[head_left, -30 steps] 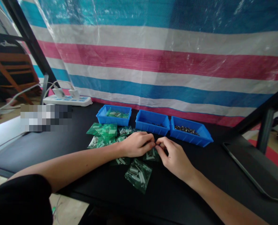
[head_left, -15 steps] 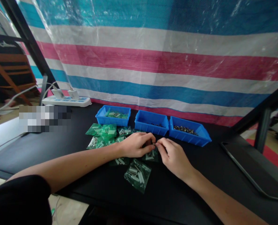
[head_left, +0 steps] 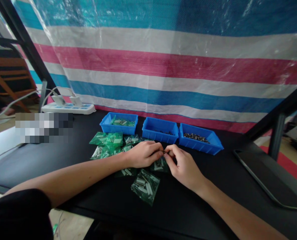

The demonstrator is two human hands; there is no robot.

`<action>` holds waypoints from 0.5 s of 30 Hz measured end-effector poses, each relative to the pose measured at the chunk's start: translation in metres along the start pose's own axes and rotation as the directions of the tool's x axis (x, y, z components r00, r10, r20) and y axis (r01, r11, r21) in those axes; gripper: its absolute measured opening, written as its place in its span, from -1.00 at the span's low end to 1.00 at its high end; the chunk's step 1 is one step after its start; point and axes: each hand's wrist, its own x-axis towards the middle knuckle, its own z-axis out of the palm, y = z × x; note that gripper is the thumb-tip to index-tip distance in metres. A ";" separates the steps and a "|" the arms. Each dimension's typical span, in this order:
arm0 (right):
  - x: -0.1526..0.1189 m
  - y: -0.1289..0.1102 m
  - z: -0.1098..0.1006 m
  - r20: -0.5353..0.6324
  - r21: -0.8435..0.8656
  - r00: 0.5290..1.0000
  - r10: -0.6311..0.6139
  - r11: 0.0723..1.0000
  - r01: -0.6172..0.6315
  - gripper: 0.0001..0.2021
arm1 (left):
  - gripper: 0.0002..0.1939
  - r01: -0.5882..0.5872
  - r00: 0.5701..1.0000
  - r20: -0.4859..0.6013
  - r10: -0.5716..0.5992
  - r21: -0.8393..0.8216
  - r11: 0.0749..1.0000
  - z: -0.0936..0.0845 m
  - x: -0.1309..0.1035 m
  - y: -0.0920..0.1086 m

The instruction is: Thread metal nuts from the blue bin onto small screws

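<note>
Hardware (head_left: 165, 152), unidentifiably small, is pinched between left hand (head_left: 145, 154) and right hand (head_left: 185, 167), seemingly for steadiness; blue trays (head_left: 159, 136) are set close, likely for easy reach.

The left hand (head_left: 145, 154) has drawn its thumb and index finger closer together at mid-frame, where half a second ago they bowed around a wider gap. Between its fingertips and those of the right hand (head_left: 186, 166), a small dark piece (head_left: 165, 152) now shows as a thin line; a second ago the fingers mostly covered it (it's too tiny for me to say what it is). The wearer's head seems to have turned a touch, since the power strip (head_left: 68, 108) at left and the black tablet (head_left: 268, 180) at lower right both sit slightly farther left in the frame.
</note>
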 end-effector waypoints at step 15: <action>0.001 -0.002 0.000 0.023 -0.053 0.999 -0.028 0.998 0.029 -0.82 | -0.79 -0.053 0.999 0.004 0.053 0.022 0.998 -0.001 0.000 0.000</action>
